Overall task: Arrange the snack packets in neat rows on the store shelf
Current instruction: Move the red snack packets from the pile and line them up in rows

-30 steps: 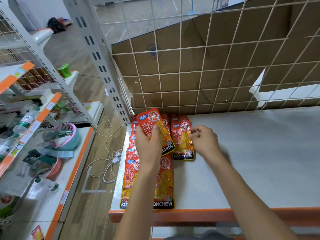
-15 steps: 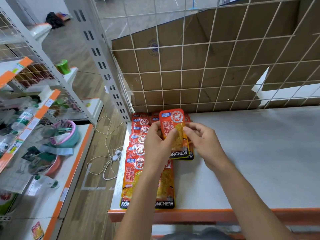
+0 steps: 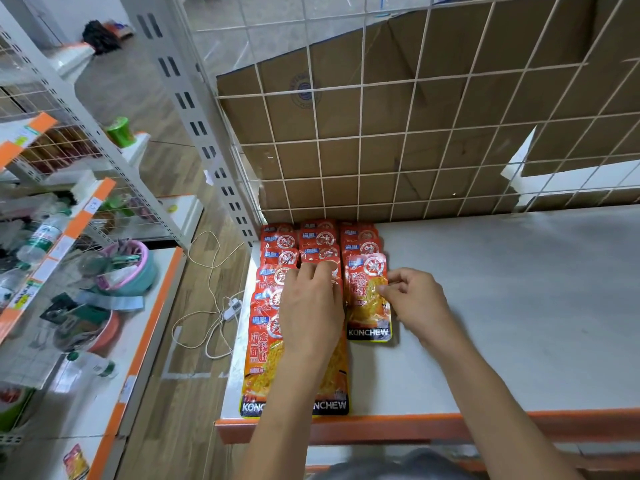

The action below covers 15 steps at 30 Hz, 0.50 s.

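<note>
Right hand (image 3: 417,301): thumb and fingertips closed in a pinch on the right edge of the front packet (image 3: 367,306), which lies flat. Left hand (image 3: 311,308): knuckles up on the middle row, fingers bent down onto the packets; cannot tell whether it holds one or only presses. Shelf (image 3: 519,323): pale board with an orange front lip, bare to the right of the hands. Cardboard (image 3: 346,98): brown sheets standing behind the shelf. Wire grid (image 3: 362,140): white mesh in front of the cardboard, forming the back wall. Snack packets (image 3: 263,362): red and orange, lying in three overlapping rows at the left end of the shelf, running from the grid toward the front lip. The left and middle rows reach the lip; the right row stops short, and the pinched packet is its nearest one. Neighbouring rack (image 3: 145,341) at far left: white boards with orange edges, holding a pink and teal basin (image 3: 128,271). A white cable (image 3: 231,308) lies looped on the wooden floor (image 3: 156,427) between the two.
</note>
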Each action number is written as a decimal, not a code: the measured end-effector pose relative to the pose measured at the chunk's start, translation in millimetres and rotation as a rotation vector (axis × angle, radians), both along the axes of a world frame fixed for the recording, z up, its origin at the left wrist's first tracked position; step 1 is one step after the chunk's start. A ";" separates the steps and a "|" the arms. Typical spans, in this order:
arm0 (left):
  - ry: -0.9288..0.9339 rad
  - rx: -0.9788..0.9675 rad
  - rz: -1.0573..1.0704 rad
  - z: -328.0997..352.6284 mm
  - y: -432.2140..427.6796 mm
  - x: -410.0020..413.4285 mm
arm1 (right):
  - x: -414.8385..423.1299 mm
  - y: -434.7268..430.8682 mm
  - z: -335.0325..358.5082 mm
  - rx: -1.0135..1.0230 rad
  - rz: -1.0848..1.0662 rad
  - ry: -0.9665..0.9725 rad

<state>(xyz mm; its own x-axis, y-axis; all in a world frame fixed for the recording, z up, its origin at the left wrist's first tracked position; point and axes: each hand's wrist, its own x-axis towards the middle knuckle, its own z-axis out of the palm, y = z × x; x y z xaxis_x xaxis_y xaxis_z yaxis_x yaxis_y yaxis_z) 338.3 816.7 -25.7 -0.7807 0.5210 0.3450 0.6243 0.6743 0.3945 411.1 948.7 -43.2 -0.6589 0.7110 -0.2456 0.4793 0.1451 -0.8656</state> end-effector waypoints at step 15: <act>0.054 0.063 -0.039 -1.7 16.2 15.9 | 24.7 -4.8 11.0 0.393 -0.028 -0.130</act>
